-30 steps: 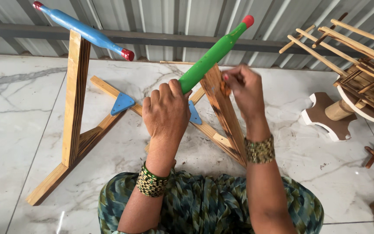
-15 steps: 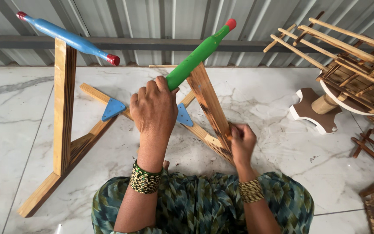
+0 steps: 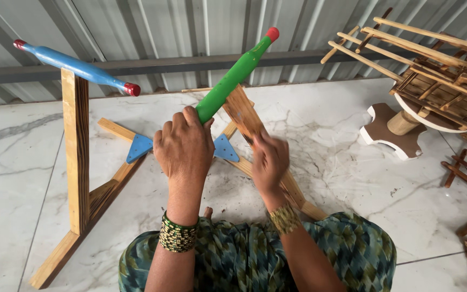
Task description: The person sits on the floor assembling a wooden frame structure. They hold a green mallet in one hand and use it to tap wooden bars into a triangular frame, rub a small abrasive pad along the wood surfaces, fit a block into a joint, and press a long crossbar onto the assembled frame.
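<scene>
A smooth, rounded green rod with a red knob at its far tip slants up and away over a white marble floor veined in grey. The left hand is clenched around the rod's near end, knuckles up. Just right of it, the right hand is grasping a flat, rough-grained wooden slat that leans against the rod and runs down toward the near right. To the left stands a second upright plank, topped by a glossy blue rod with red ends. Blue triangular brackets join the base strips lying on the floor between the two uprights. At the far right, well apart from the hands, sits a reel of thin wooden sticks on a brown scalloped base.
</scene>
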Demonstrator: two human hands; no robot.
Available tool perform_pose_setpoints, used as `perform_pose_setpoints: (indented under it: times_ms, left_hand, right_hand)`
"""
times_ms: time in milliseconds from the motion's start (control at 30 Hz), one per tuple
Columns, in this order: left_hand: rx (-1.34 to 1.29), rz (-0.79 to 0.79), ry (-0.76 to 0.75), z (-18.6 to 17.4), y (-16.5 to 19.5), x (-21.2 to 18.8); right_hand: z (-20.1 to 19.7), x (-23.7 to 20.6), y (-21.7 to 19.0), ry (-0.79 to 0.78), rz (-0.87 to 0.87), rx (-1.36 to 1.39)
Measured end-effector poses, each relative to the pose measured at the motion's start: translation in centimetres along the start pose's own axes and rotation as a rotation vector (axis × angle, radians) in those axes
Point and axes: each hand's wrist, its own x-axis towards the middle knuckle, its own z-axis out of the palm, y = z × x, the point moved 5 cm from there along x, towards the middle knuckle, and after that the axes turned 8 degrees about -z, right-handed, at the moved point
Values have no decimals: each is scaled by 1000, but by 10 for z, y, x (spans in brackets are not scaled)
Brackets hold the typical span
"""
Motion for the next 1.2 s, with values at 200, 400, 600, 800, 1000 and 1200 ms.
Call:
perform_pose_setpoints:
  times_ms: [200,400,600,800,1000,1200]
  left_hand:
    - [27,8,-18,6,6,3]
    - [20,8,10,2,2,-2]
    - [25,-11,84,0,5,-7]
    - [46,-48,53,8,12,-6]
    - [110,-18,129,12,18,2]
    - [133,-35,111,3,11,-7]
  right_hand:
    - [-65,-106,43,-103,432,-9]
    - [-35,-60,14,-43,246,80]
    - [23,59,-15,-38,47,29]
    - [26,51,-1,-127,38,16]
    - [-35,-67,70,-108,370,-7]
    - [-48,-94,107,-165,784,47]
